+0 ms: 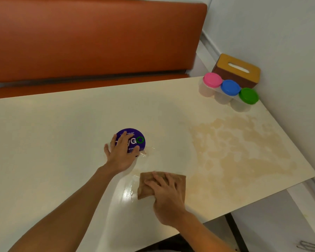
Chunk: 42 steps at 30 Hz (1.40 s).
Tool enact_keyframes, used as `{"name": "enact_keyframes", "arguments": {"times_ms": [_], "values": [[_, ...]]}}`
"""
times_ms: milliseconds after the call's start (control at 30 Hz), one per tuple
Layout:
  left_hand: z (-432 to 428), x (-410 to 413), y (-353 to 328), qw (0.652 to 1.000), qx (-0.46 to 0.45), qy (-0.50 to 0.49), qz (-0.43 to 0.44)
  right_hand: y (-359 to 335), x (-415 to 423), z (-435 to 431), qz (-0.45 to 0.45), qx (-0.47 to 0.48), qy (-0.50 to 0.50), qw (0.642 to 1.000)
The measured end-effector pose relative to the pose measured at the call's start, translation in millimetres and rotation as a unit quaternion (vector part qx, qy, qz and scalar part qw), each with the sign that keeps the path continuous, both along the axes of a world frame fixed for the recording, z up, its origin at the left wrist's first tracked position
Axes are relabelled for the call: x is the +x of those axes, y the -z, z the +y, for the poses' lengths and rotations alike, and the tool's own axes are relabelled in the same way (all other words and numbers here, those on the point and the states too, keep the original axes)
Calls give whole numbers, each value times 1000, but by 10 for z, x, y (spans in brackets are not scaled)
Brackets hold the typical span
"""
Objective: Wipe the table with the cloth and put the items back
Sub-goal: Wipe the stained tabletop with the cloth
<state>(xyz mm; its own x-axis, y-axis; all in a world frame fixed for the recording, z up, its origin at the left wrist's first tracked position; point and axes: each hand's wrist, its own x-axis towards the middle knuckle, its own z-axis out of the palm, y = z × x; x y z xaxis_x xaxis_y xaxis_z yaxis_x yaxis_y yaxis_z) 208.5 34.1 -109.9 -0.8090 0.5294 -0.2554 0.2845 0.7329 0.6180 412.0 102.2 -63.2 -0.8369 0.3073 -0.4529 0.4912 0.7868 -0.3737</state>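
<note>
Two bare hands on a cream counter, one pressing a brown cloth, one resting on a purple disc.

The right hand [166,194] lies flat, fingers spread, on the folded brown cloth [160,184] near the counter's [62,142] front edge; its grip is wide and pressing, not clutching. The left hand [121,153] rests open-palmed on a round purple disc [135,138] just beyond. A tan stain [244,151] spreads to the right. Far right, three lidded jars [229,90] touch a tissue box [238,70].
</note>
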Motion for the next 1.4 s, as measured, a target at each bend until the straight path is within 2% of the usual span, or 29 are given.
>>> {"name": "enact_keyframes", "arguments": {"times_ms": [100,233,333,367,500,567,633,733,800,867,933,1000,1133,1400], "values": [[-210,27,-202,994,97,-53,-25,-191,-128,224,22,-60,27,998],[-492,189,-561,952,243,-97,-161,-523,-392,444,103,-196,88,971],[-508,398,-846,918,254,-8,-303,-762,-618,398,150,-299,117,935],[-486,467,-925,914,246,24,-321,-827,-686,362,151,-344,122,919],[-332,530,-1148,912,273,38,-302,-1033,-903,277,94,-536,170,821],[-301,489,-1163,913,305,3,-271,-1046,-937,352,76,-572,180,797],[-341,443,-1120,933,300,-56,-192,-1006,-897,495,76,-550,174,813],[-490,396,-964,972,208,-93,-57,-749,-730,812,114,-395,143,900],[-578,392,-805,988,121,-3,94,-453,-557,1089,122,-226,95,962],[-616,457,-618,977,-15,108,181,-172,-344,1333,85,-86,13,993],[-629,634,-437,963,-158,149,160,63,-137,1499,39,-31,-57,997],[-634,818,-263,954,-222,168,106,189,3,1554,29,-27,-82,996],[-637,982,-149,971,-185,121,86,248,23,1529,43,-18,-90,995],[-749,1664,-139,977,-185,75,69,247,71,1493,24,4,-109,994]]}}
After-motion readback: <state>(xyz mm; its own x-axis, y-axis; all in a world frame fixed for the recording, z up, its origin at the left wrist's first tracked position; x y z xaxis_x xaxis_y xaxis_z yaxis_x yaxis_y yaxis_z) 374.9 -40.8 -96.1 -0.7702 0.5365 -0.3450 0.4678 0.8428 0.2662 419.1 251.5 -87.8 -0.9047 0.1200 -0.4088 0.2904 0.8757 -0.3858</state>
